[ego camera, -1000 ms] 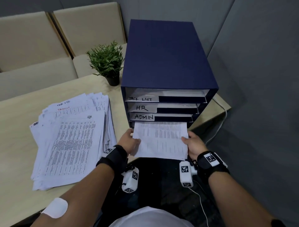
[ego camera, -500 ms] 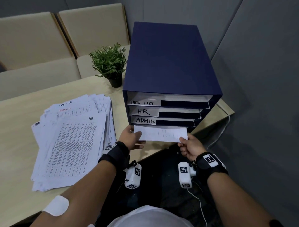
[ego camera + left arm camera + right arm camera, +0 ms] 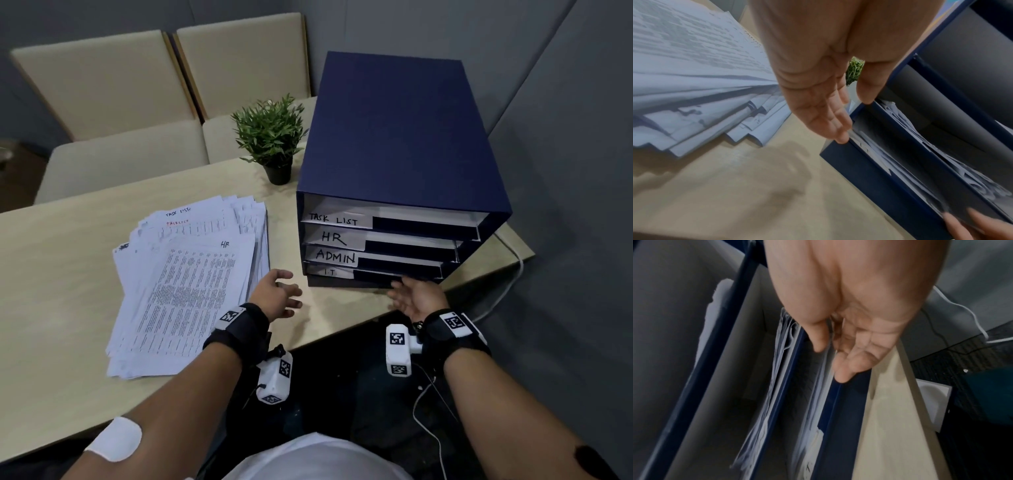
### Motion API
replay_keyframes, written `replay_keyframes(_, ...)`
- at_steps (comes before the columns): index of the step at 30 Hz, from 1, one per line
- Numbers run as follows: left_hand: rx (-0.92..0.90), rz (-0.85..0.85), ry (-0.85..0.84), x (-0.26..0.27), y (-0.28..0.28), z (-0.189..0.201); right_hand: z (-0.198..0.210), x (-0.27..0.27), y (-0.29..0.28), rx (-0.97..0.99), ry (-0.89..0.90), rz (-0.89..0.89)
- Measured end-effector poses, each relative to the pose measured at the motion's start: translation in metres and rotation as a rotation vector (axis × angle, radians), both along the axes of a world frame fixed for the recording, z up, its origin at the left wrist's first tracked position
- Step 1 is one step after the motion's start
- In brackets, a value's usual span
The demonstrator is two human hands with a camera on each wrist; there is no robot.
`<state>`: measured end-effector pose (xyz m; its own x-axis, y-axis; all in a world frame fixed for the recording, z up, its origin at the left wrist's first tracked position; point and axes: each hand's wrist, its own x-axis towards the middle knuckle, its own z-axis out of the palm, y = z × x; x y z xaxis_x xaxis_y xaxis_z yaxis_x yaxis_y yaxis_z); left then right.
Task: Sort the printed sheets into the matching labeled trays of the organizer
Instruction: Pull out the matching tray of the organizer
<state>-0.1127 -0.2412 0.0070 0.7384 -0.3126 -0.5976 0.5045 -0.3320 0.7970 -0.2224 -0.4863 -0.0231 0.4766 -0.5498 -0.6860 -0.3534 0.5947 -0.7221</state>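
A navy organizer (image 3: 394, 130) stands at the table's right end, its trays labelled TASK LIST, HR, ADMIN and I.T. To its left lies a fanned pile of printed sheets (image 3: 191, 281); the top one is marked HR. My left hand (image 3: 289, 289) hovers open and empty over the table between pile and organizer. In the left wrist view the left hand (image 3: 854, 120) has its fingers straight, near the organizer's (image 3: 869, 170) bottom left corner. My right hand (image 3: 399, 291), palm up and relaxed, touches the front of the I.T tray (image 3: 376, 275). Its fingertips (image 3: 842, 376) lie by the stacked sheets there.
A small potted plant (image 3: 272, 137) stands behind the organizer's left corner. Beige chairs (image 3: 102, 85) line the far side of the table. A white cable (image 3: 513, 274) hangs off the table's right corner, beside a grey partition. The table's near edge (image 3: 342, 335) runs under my wrists.
The sheet both hands held in front of the organizer has gone into the bottom tray and both hands have let go. The left hand has drawn back to the left.
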Motion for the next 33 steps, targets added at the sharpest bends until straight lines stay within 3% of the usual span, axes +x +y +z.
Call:
replay_keyframes(7, 0.046, -0.003, -0.112, 0.012, 0.036, 0.0, 0.011, 0.008, 0.045, -0.107, 0.042, 0.384)
replay_keyframes(15, 0.21, -0.008, -0.246, 0.053, 0.126, -0.004, 0.031, 0.06, 0.139, -0.24, 0.009, 0.748)
replay_keyframes(23, 0.396, -0.087, -0.309, 0.09, 0.222, -0.012, 0.018, 0.104, 0.239, -0.308, 0.106, 0.782)
replay_keyframes(27, 0.444, -0.119, -0.273, 0.097, 0.252, -0.026, -0.001, 0.109, 0.271, -0.552, 0.307, 0.828)
replay_keyframes(33, 0.464, -0.269, -0.23, 0.092, 0.274, -0.043, -0.008, 0.103, 0.302, -0.676, 0.459, 0.811)
